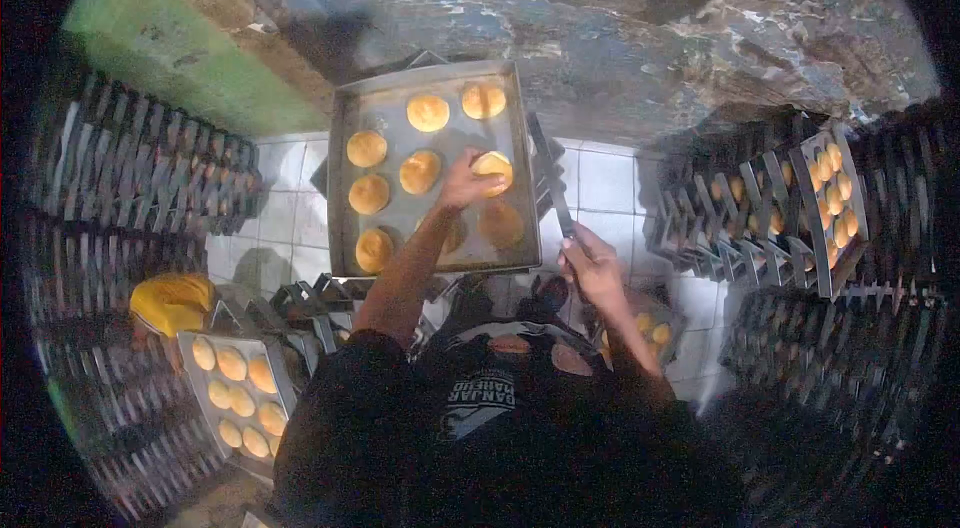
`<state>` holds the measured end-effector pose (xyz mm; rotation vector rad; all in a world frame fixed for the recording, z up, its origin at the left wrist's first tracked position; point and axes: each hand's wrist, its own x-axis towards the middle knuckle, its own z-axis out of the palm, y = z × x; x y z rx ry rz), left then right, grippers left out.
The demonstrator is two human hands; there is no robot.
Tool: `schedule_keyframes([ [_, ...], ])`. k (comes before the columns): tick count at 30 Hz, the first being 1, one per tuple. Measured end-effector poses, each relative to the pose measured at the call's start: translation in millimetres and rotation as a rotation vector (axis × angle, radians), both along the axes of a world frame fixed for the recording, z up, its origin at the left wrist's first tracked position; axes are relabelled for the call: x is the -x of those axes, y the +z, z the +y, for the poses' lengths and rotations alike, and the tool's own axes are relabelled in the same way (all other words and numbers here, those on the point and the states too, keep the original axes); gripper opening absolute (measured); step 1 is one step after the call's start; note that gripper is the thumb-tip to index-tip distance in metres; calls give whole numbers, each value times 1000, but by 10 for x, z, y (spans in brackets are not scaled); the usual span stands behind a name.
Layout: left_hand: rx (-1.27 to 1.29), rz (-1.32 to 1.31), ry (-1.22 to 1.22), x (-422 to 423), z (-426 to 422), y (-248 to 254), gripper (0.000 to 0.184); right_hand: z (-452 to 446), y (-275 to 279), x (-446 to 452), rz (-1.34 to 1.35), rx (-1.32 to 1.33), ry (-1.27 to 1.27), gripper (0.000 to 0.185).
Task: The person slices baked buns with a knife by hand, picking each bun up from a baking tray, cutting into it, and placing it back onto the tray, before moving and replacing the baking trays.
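A square metal baking tray (337,190) in front of me carries several round golden buns, such as the bun (428,113) near its far side. My left hand (468,182) reaches over the tray, its fingers closed around a bun (492,168) at the right side. To the right of the tray, my right hand (594,263) grips the handle of a long knife (552,173). The blade points away from me, beside the tray's right wall and apart from the held bun. My left forearm partly covers a bun near the front.
Stacked metal trays (150,153) stand at left, and more stacked trays (830,358) at right. Trays of buns sit at lower left (238,393) and at right (832,198). A yellow cloth (172,303) lies at left. A stained wall (600,28) rises behind.
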<state>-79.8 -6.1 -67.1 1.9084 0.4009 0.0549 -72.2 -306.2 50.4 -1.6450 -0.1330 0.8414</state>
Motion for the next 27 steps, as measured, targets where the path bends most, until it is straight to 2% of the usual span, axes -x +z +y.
schedule_keyframes([
  [2,485,-209,79,-17,4,-41,56,-1,-60,-57,-33,-91,17,38],
  [6,484,-262,91,31,97,206,49,35,-16,-138,-35,-179,33,38],
  [8,927,-388,100,17,137,199,49,-6,46,-154,3,-176,39,41],
  [9,925,-387,99,12,149,195,49,-36,75,-159,-12,-152,51,41],
  [11,1196,-345,152,8,166,157,47,-47,35,-166,-22,-126,57,40],
  [12,1199,-335,151,-15,183,77,47,-34,-18,-156,-73,-108,63,40],
  [14,1379,-351,137,-55,175,-100,47,-39,-101,-116,-113,-81,58,40],
  [18,1402,-388,71,-159,14,55,46,123,18,-63,-168,-83,84,42],
  [20,1222,-368,124,-177,-43,141,53,149,15,-62,-212,-46,89,42],
  [27,1163,-423,216,-303,-35,137,51,97,-51,-46,-349,53,96,42],
])
